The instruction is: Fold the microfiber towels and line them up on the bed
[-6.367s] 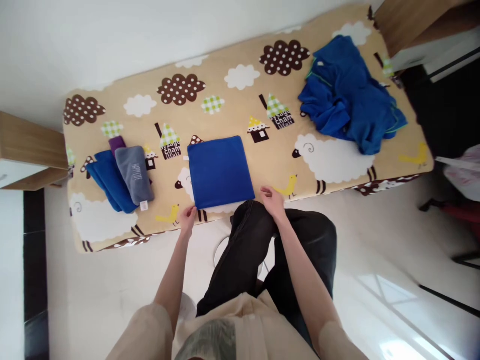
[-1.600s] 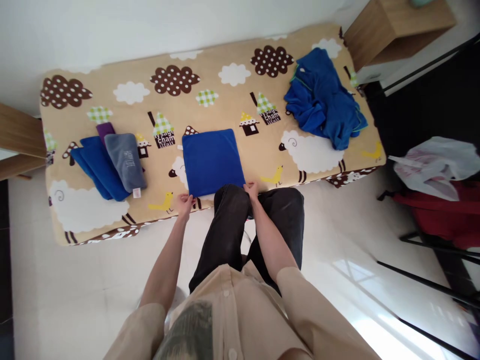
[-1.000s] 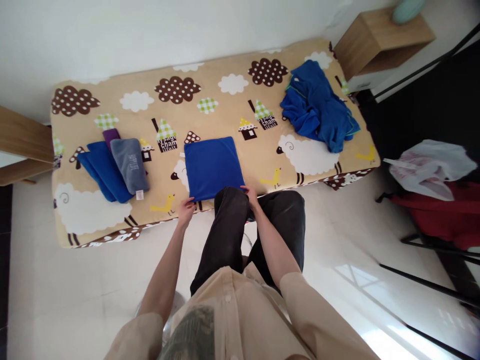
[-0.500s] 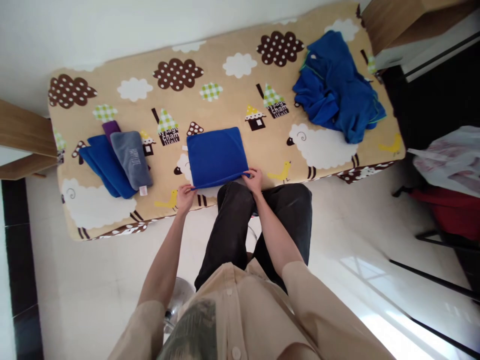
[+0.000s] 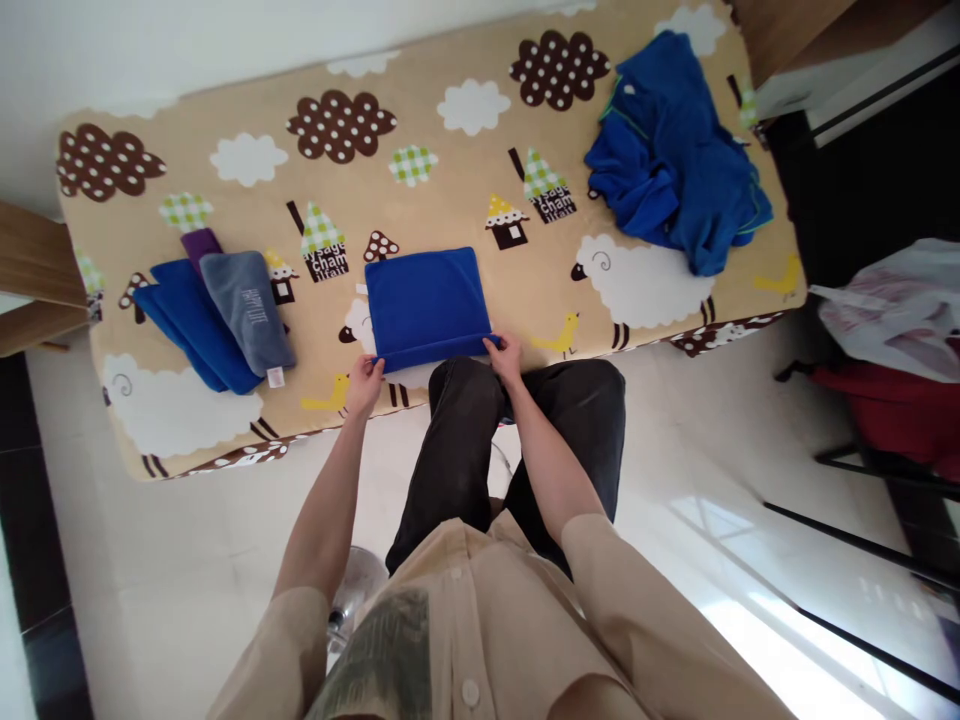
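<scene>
A flat blue towel (image 5: 426,298) lies on the patterned bed cover, its near edge turned up into a narrow fold. My left hand (image 5: 365,384) pinches the left end of that fold, and my right hand (image 5: 505,358) pinches the right end, close to my knee. A small white tag sticks out from the towel's left side. To the left rest a folded grey towel (image 5: 249,312) with lettering, folded blue towels (image 5: 201,330) and a purple piece (image 5: 200,246), partly covered by the grey one.
The bed (image 5: 442,210) has a beige cover printed with sheep, clouds and houses. A crumpled blue cloth heap (image 5: 671,150) lies at its far right. A white plastic bag (image 5: 896,305) rests over red fabric (image 5: 892,410) at the right. Wooden furniture (image 5: 37,250) stands at the left.
Both hands have raised the towel's near edge and turned it away from me, making a wider folded strip. The view has shifted slightly.
</scene>
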Available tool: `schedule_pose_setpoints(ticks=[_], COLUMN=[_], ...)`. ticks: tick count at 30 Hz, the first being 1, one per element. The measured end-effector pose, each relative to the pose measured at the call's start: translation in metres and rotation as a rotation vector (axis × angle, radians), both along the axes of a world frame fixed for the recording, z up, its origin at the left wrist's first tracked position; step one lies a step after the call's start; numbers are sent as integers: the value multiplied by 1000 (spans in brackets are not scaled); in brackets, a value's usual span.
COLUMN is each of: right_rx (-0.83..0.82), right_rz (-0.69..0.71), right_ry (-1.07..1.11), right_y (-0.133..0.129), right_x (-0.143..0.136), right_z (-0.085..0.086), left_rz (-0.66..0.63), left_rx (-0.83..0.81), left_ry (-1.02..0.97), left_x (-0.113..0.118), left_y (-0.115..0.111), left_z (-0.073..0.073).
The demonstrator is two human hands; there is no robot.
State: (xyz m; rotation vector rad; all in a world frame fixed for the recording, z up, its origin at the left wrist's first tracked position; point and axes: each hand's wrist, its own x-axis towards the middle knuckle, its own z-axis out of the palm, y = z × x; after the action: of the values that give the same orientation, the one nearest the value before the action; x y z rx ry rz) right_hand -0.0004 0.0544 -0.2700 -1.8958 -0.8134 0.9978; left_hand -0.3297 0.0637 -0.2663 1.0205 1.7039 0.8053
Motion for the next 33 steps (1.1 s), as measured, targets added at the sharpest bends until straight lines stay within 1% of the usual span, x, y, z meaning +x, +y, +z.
schedule_pose_setpoints(ticks=[5, 9, 13, 18, 21, 25, 28, 30, 33], right_rx=[-108, -201, -251, -318, -365, -398, -411, -398, -390], right_rz=[50, 95, 137, 139, 146, 108, 65, 11, -73], right_ry=[-59, -158, -236, -294, -326, -339, -335, -315, -285], right_y=[-11, -18, -18, -15, -14, -16, -18, -18, -18], right_x=[5, 7, 8, 7, 4, -4, -12, -17, -20], right_z=[-1, -3, -2, -2, -3, -3, -3, -4, -5], left_rz=[4, -11, -1, 2, 9, 28, 39, 46, 45], left_rx=[33, -32, -73, -113, -147, -205, -226, -211, -146], left_ry=[55, 127, 184, 229, 233, 202, 221, 263, 331], left_x=[-11, -13, -11, -9, -8, -5, -1, 3, 11], left_y=[-5, -8, -9, -5, -4, -3, 1, 3, 3], left_z=[-4, -10, -13, -13, -15, -20, -20, -18, -16])
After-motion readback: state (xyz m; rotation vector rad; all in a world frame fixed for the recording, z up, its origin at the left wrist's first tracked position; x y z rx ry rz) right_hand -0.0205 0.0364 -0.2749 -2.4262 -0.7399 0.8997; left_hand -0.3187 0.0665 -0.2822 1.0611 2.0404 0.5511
